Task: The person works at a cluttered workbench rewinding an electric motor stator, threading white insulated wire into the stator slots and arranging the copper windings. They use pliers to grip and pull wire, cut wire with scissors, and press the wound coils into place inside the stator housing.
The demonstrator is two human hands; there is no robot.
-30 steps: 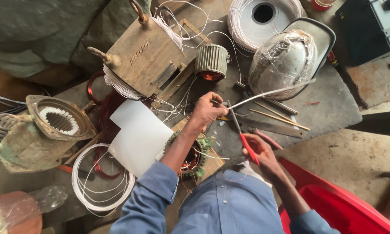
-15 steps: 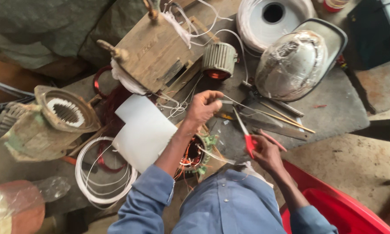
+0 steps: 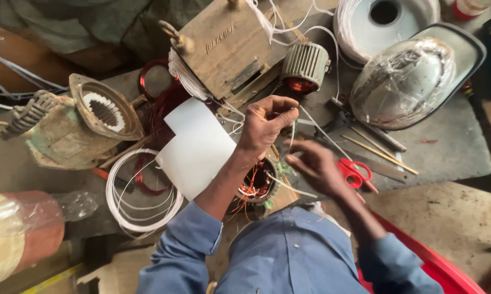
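My left hand (image 3: 264, 122) is raised over the bench, fingers pinched on a thin white sleeve tube (image 3: 292, 136) that hangs down from it. My right hand (image 3: 316, 166), blurred, reaches in from the right with fingers stretched toward the tube's lower end. Red-handled scissors (image 3: 357, 171) lie on the bench just right of that hand. Below my left wrist sits a small motor stator (image 3: 256, 185) with copper windings and loose leads, partly hidden by my forearm.
A white insulation sheet (image 3: 196, 147) lies left of the stator. A coil of white wire (image 3: 142, 196), a rusty motor housing (image 3: 98, 117), a wooden winding block (image 3: 229, 46), a finned motor (image 3: 305, 65), a plastic-wrapped dome (image 3: 406, 81) and thin sticks (image 3: 382, 152) crowd the bench.
My right hand has let go of the red scissors, which now lie on the bench, and has moved left toward the white tube. My left hand has kept its pinch.
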